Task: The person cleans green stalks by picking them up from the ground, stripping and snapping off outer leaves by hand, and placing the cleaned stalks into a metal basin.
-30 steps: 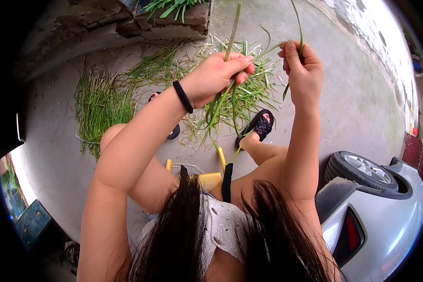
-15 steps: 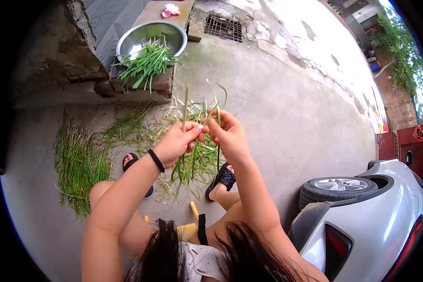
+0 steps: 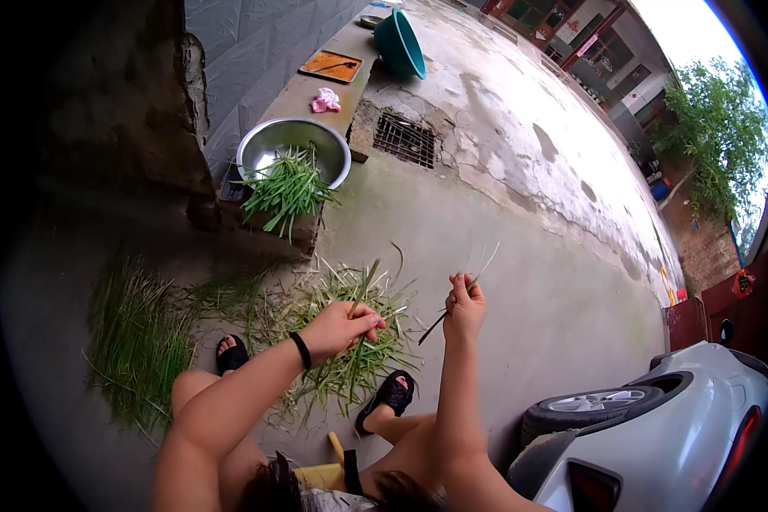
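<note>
My left hand [image 3: 343,329], with a black band at its wrist, is closed on a chive stalk [image 3: 369,283] that sticks up past the thumb. To its right, my right hand [image 3: 465,311] pinches a few thin chive strands [image 3: 433,328]; pale ends rise above the fingers and a dark end hangs below. A gap separates the two hands. Beneath them, a loose heap of trimmed chive leaves [image 3: 388,348] covers the ground between my feet. At the left lies a large bundle of green chives [image 3: 141,350].
A steel bowl [image 3: 263,143] holding cut chives [image 3: 288,189] stands on a ledge [image 3: 303,98], with a pink cloth [image 3: 325,100], an orange tray [image 3: 331,66] and a teal basin [image 3: 398,45] beyond. A floor grate [image 3: 404,139] lies alongside. A silver car [image 3: 666,435] is at the right.
My hands have come apart: the right has moved away to the right and up with thin strands in its fingers. The view has tilted up, bringing the tray and teal basin into sight.
</note>
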`<state>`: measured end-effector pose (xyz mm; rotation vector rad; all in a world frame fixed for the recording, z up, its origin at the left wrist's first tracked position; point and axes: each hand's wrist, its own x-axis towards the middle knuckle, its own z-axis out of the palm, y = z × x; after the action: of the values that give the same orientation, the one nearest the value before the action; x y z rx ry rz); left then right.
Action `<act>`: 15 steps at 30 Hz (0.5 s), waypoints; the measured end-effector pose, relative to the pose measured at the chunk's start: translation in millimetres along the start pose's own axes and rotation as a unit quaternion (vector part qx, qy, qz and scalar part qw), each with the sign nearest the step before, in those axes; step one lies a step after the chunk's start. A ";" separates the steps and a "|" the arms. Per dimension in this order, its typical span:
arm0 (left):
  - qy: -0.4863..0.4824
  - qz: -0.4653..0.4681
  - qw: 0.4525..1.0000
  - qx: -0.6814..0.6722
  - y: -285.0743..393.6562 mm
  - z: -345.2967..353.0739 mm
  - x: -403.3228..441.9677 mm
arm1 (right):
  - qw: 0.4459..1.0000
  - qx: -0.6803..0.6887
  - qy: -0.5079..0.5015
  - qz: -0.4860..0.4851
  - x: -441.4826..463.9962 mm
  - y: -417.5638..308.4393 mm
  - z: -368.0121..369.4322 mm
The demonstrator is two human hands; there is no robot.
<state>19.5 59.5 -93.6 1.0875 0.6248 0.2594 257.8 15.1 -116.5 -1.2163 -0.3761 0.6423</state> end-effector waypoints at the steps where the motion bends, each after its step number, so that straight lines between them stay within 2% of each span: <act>1: 0.013 0.015 1.000 -0.019 -0.2 -1.8 2.2 | 0.999 -0.015 -0.004 0.028 -6.7 -8.5 5.4; 2: 0.030 0.020 0.998 -0.041 -3.1 -4.3 6.7 | 0.997 -0.033 -0.008 0.064 -15.0 -15.0 11.6; 5: 0.039 0.034 0.997 -0.063 -5.5 -17.6 10.4 | 0.991 -0.099 -0.054 0.070 -29.2 1.1 17.7; 8: 0.069 0.031 0.996 -0.050 -3.1 -21.7 7.2 | 0.970 -0.153 -0.178 0.059 -44.9 7.6 32.2; 15: 0.069 0.066 0.995 0.015 3.2 -33.1 10.3 | 0.910 -0.130 -0.311 0.240 -64.4 5.8 48.9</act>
<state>8.6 90.6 -104.7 1.1491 0.6833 0.4435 178.1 11.5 -102.1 -1.3497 -0.7206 1.4593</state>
